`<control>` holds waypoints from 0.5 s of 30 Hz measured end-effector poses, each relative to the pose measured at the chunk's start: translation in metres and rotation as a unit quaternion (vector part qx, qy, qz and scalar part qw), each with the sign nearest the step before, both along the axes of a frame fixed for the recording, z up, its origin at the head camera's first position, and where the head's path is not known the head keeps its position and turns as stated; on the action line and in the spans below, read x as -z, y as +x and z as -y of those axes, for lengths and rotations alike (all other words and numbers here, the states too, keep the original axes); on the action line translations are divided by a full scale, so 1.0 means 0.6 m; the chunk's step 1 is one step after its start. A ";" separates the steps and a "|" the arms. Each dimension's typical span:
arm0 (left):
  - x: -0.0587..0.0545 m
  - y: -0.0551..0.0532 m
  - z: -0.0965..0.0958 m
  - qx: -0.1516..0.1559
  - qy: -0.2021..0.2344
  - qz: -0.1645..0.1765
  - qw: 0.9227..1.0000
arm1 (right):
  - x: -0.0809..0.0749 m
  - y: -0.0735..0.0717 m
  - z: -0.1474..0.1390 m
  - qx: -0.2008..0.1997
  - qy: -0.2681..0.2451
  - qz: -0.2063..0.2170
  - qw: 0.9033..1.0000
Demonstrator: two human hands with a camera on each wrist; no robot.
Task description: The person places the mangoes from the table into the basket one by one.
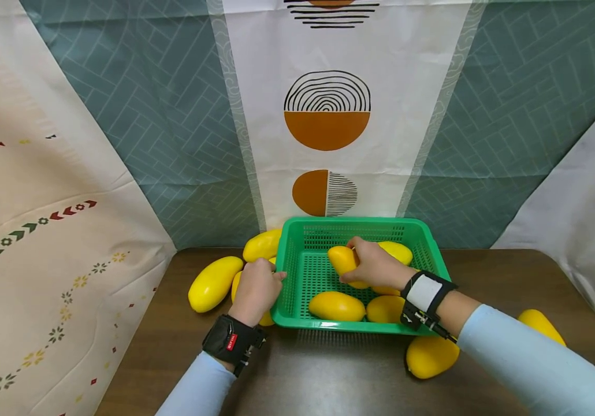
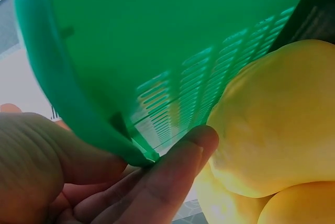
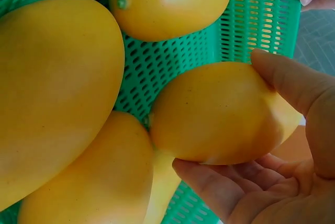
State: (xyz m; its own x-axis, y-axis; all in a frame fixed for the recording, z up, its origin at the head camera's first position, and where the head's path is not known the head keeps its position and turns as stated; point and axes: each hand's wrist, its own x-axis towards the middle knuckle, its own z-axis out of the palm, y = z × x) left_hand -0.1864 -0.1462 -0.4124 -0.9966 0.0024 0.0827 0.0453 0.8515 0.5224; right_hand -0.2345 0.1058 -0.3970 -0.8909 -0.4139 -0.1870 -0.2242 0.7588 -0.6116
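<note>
A green plastic basket [image 1: 297, 323] stands on the table with several yellow mangoes inside, two of them along its near wall. My left hand [image 1: 259, 288] pinches its left rim; in the left wrist view the thumb lies on one side of the rim and the fingers on the other. Over the basket my right hand [image 1: 376, 266] grips a mango [image 3: 220, 111] between thumb and fingers. Close to it in the right wrist view are other mangoes, among them a large one [image 3: 55, 93] and one with a green stem spot [image 3: 170, 1].
Left of the basket several mangoes lie on the brown table [image 1: 147, 346], one [image 1: 215, 283] farthest out. Another mango [image 1: 431, 356] sits by the near right corner, and one more [image 1: 540, 325] beyond my right forearm. A patterned curtain [image 1: 188, 115] hangs behind the basket.
</note>
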 end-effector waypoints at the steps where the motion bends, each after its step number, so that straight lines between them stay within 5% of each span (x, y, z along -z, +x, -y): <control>1: 0.000 0.000 0.000 0.001 -0.001 -0.002 1.000 | 0.001 0.000 0.001 -0.002 0.004 0.001 1.000; 15: 0.006 -0.003 -0.002 -0.003 0.000 -0.004 1.000 | 0.020 0.001 0.012 -0.062 0.094 0.031 0.993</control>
